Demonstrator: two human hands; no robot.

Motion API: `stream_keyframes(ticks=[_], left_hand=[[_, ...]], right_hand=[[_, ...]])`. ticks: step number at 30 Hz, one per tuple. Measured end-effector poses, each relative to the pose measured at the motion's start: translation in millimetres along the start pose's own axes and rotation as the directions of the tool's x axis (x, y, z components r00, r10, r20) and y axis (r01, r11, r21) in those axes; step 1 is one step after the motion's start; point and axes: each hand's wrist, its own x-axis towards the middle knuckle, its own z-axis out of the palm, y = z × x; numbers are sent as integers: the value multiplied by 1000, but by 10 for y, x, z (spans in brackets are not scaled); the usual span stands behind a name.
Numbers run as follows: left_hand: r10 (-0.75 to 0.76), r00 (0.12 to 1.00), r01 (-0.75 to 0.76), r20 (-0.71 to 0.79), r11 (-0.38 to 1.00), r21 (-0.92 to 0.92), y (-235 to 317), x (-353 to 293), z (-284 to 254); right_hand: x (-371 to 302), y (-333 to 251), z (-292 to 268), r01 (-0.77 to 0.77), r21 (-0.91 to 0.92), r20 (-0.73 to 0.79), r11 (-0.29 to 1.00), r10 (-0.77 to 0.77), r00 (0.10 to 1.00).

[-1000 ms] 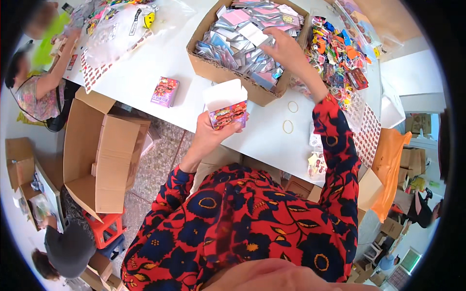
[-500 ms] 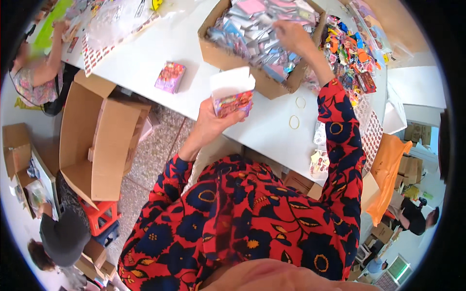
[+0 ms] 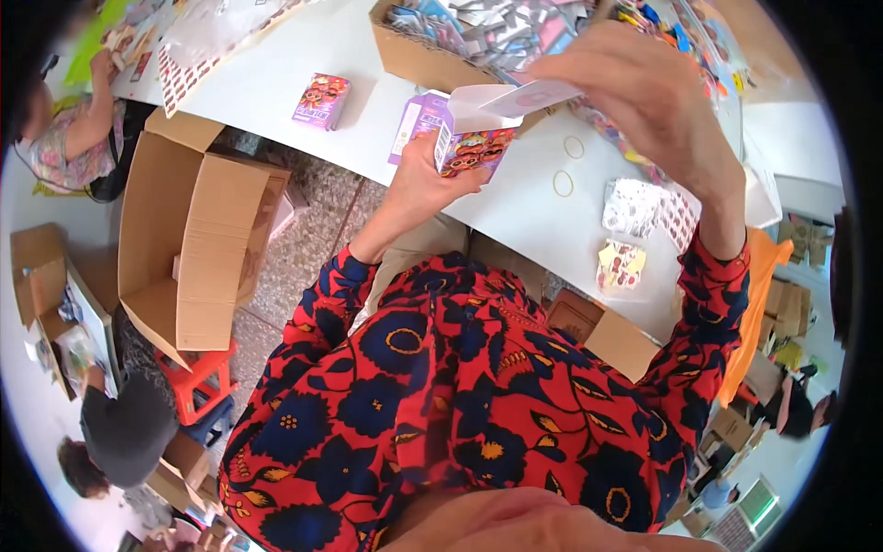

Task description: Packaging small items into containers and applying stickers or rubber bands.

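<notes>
My left hand [image 3: 418,184] is wrapped round a small colourful box [image 3: 474,155], which stands tilted with its white-lined top flap up and a purple side flap spread out. Over the box's mouth, my right hand [image 3: 648,101] pinches a flat pale card-like packet [image 3: 529,97], its edge at the opening. Whether the packet has entered the box is hard to tell. Beyond my hands, a cardboard carton [image 3: 418,66] is heaped with similar flat packets [image 3: 487,32], partly hidden by my right hand. A closed box of the same print [image 3: 322,101] lies on the table to the left.
Two rubber bands [image 3: 563,183] lie on the white table [image 3: 524,216], near sticker sheets [image 3: 621,265]. Small colourful trinkets [image 3: 607,138] are piled at the right. A large open carton [image 3: 207,267] stands left of the table, by a red stool [image 3: 198,391]. Other people work around the room.
My right hand has come back from the carton toward me with a flat packet, now over the small box. My left hand has shifted slightly right and turned the box.
</notes>
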Motion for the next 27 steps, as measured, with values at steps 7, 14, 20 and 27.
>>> stream_keyframes(ticks=[7, 14, 20, 27], left_hand=[[63, 994, -72, 90, 993, 99, 120, -88, 166], [25, 984, -29, 175, 999, 17, 163, -105, 207], [-30, 962, 84, 271, 978, -192, 337, -149, 285], [-10, 959, 84, 284, 964, -252, 323, -124, 286]], right_hand=[[-74, -360, 146, 59, -284, 100, 957, -32, 994], [-135, -321, 347, 101, -219, 46, 970, -94, 995], [-172, -328, 361, 49, -127, -249, 991, -80, 965], [-352, -284, 281, -135, -12, -193, 991, 130, 973]])
